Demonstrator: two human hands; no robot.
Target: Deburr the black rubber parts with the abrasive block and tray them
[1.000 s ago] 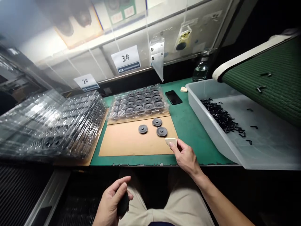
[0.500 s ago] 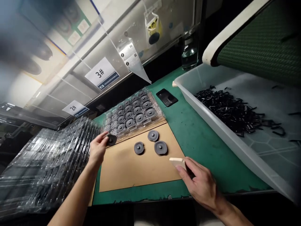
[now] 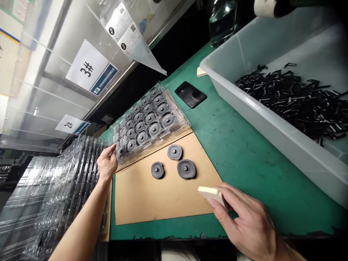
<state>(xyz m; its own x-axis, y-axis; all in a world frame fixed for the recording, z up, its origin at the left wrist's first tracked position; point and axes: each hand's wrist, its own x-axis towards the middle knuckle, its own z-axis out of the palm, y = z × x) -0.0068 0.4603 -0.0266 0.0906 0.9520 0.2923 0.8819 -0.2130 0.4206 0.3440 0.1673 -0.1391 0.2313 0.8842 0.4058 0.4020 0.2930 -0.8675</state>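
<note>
My left hand [image 3: 107,162] is at the near left corner of a clear plastic tray [image 3: 174,127], fingers closed at the left edge of a dark grey disc [image 3: 121,150] that lies in a front pocket. Rows of similar discs with small central studs fill most of the other pockets. My right hand [image 3: 244,217] grips a flat cream-coloured block [image 3: 212,193] between thumb and fingers, held above the cardboard's right edge. On the brown cardboard sheet [image 3: 141,203] lie three loose discs: one at the back [image 3: 174,152], one on the left [image 3: 157,170] and one on the right [image 3: 186,169].
Stacked clear trays [image 3: 65,188] stand on the left. A black phone [image 3: 190,95] lies on the green table [image 3: 233,145]. At right, a translucent bin [image 3: 261,119] holds many small black pieces [image 3: 296,98]. A glass jar [image 3: 223,23] of liquid stands behind.
My left hand has carried the disc left and back into the tray's front pocket. My right hand keeps hold of the block. The view has shifted closer.
</note>
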